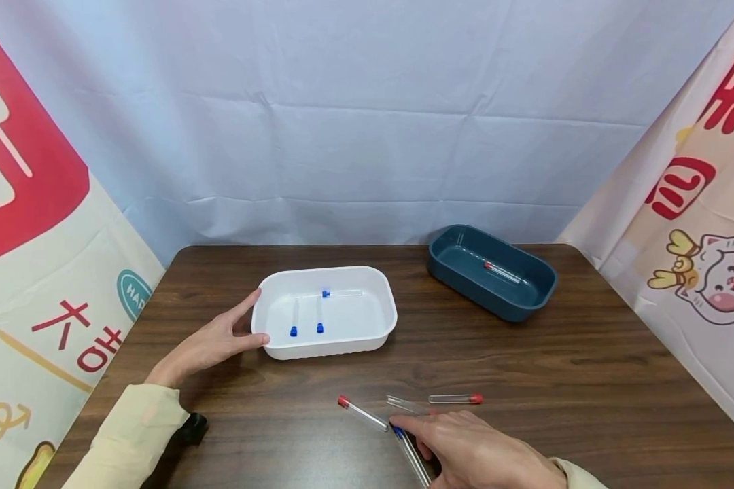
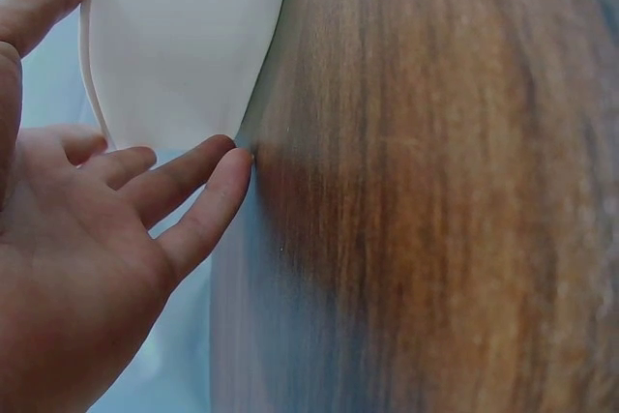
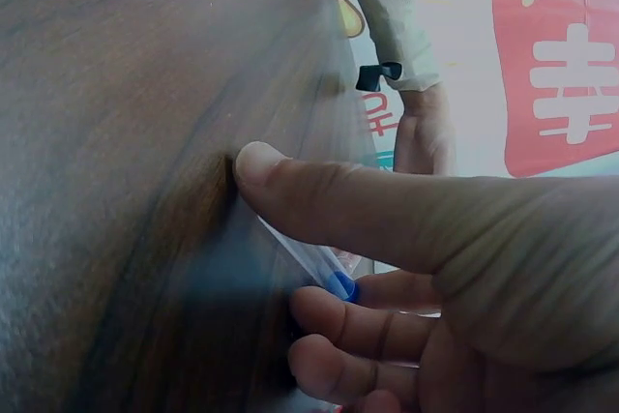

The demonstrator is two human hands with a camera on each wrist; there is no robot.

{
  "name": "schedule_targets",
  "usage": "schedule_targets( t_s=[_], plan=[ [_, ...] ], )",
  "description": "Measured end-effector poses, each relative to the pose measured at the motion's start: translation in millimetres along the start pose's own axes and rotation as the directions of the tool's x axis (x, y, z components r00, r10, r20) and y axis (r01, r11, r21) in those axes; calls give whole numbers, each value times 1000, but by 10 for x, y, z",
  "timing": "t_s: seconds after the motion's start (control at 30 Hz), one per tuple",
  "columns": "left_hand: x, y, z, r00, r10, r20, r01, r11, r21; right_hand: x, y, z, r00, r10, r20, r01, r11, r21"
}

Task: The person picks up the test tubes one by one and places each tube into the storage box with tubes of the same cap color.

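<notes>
My left hand (image 1: 217, 339) touches the left end of a white tray (image 1: 330, 351), its thumb at the front corner and a finger farther back. The left wrist view shows its extended fingers (image 2: 218, 195) against the tray's outer wall. Three clear test tubes with blue caps (image 1: 320, 328) lie inside. At the table's front, my right hand (image 1: 477, 448) has its thumb and fingers around a blue-capped test tube (image 1: 411, 455), index fingertip at the cap. The right wrist view shows that blue cap (image 3: 341, 285) against the fingers, with the thumb overlapping the tube.
Red-capped test tubes lie close by: one left of the right hand (image 1: 362, 413), one beyond it (image 1: 455, 399), another partly hidden behind the fingers (image 1: 406, 405). A dark teal tray (image 1: 483, 295) at the back right holds a red-capped tube (image 1: 503, 273). Cloth hangs behind the table.
</notes>
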State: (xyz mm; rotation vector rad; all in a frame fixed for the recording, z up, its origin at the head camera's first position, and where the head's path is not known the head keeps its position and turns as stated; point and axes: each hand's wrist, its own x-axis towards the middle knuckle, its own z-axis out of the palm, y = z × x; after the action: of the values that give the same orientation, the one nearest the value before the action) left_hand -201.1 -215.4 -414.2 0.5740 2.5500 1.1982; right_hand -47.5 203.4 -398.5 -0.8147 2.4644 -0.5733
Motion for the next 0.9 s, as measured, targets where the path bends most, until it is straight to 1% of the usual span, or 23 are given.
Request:
schedule_targets(
  t_s=[0.2,0.4,0.53,0.9],
  plan=[
    [3,-6,1,1000,-1,3,1,1000,-10,2,4,-10,1000,-3,11,3,1000,-26],
    [13,-19,1,1000,-6,3,6,1000,0,7,26,-21,1000,-13,20,13,1000,13],
    [13,-8,-6,1000,-2,2,2,1000,8,4,52,-19,998,-55,7,55,998,29],
    [1,9,-12,1000,-7,3,7,1000,13,-21,83,-4,991,-129,-32,129,992,4]
  ],
)
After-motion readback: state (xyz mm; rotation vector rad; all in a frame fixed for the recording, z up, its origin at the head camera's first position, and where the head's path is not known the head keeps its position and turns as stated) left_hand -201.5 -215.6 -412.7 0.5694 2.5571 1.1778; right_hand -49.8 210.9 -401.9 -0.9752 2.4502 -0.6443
